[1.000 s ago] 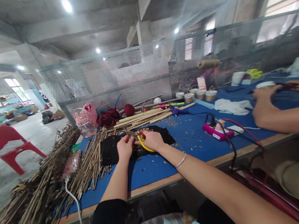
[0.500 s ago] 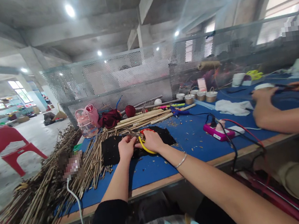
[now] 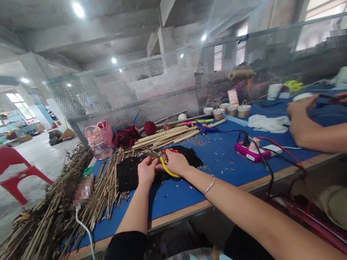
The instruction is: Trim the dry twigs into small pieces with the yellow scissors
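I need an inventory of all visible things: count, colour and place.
Cutters: one, yellow-red, centre
Black cloth: one, black, centre
Stems: many, brown, left
Sticks: several, pale, back centre
Glue gun: one, blue, beside sticks
Power strip: one, magenta, right
Pots: several, brown-white, back
Crumpled cloth: one, white, right
Table: one, blue, centre
Ball: one, dark red, back
Bag: one, pink, back left
Chair: one, red, left
Partition: one, grey, behind table
Co-worker's hands: two, bare, right
Left hand: one, bare, beside cutters
Right hand: one, bare, holding cutters
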`<state>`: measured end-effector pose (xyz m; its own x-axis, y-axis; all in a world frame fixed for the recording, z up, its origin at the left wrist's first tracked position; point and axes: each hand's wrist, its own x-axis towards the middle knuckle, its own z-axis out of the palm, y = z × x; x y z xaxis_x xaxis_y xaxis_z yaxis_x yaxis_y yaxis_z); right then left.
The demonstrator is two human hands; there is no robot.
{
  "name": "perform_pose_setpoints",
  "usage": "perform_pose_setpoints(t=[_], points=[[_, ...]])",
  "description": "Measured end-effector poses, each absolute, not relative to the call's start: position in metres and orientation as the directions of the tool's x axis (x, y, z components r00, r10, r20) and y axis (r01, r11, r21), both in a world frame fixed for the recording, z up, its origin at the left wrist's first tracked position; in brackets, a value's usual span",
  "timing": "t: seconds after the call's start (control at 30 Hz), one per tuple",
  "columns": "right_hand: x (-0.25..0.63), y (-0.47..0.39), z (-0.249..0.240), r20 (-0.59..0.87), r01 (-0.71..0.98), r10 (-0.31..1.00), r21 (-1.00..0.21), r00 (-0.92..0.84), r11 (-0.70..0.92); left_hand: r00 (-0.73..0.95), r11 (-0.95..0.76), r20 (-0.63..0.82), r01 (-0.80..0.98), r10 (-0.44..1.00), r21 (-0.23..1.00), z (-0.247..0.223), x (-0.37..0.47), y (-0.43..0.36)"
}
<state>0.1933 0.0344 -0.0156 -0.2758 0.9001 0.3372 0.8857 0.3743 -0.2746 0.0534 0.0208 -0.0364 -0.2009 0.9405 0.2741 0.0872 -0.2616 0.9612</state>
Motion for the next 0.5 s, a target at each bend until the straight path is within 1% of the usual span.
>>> perform_pose_setpoints(t=[0.3,0.5], points=[[0.1920,0.0323,-0.0130,0.252,0.907,0.932,-0.268,-0.259,0.324,-0.250,-0.253,0.269,0.096,0.930,0.963,-0.0429,0.0516,0.0246],[0.1913,0.0333,-0.0125,0.246,0.896,0.929,-0.285,-0.277,0.342,-0.271,-0.222,0.246,0.118,0.930,0.968,-0.0443,0.0498,0.0256]])
